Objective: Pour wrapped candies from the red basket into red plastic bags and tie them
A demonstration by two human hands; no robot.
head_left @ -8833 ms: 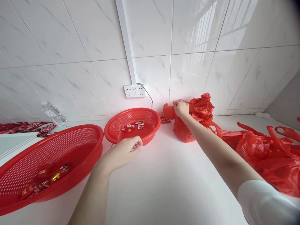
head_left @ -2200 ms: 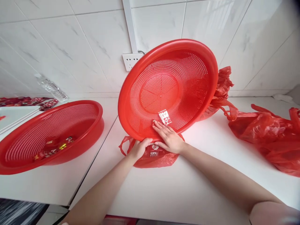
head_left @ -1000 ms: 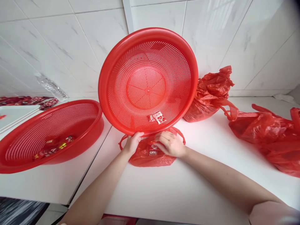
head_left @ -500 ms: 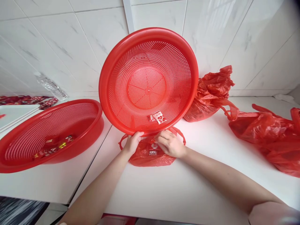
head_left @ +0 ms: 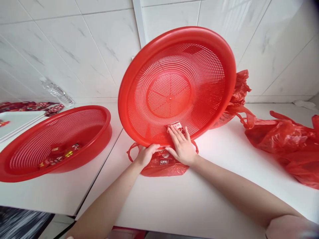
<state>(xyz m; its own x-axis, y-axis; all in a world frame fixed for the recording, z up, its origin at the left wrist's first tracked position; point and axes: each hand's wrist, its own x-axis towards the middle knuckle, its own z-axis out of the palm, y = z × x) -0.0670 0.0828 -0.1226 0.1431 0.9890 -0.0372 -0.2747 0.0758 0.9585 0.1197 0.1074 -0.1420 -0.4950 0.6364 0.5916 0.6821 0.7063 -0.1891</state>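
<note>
One red colander (head_left: 169, 94), head view: tilted over a red bag (head_left: 163, 171) at six o'clock; probably light, stiff, smooth, best held by its rim (head_left: 123, 89). Left hand (head_left: 146, 156) clamped on rim, seven o'clock; right hand (head_left: 183, 148) splayed over packets (head_left: 176, 125) inside.

Raised basket (head_left: 170, 89) is blocking much of the rear bag (head_left: 241, 88) and most of a white fitting (head_left: 133, 58) on the tiled wall (head_left: 62, 43). Right hand (head_left: 183, 149) is covering part of the packet (head_left: 176, 125); its print is coming out too small to read. Left hand (head_left: 146, 156): most fingers are lying out of sight at the rim. Rim and hands are masking the far part of the lower bag (head_left: 164, 171). Left edge is cutting off the left basket (head_left: 98, 134) and the white tray (head_left: 21, 121); right edge, the bag heap (head_left: 281, 142). Bottle (head_left: 58, 93) is looking blurred. Sleeve (head_left: 284, 224) is blurring, cropped at bottom. Dark streaked thing (head_left: 22, 222), lower left, is running out of view; cannot tell what.
</note>
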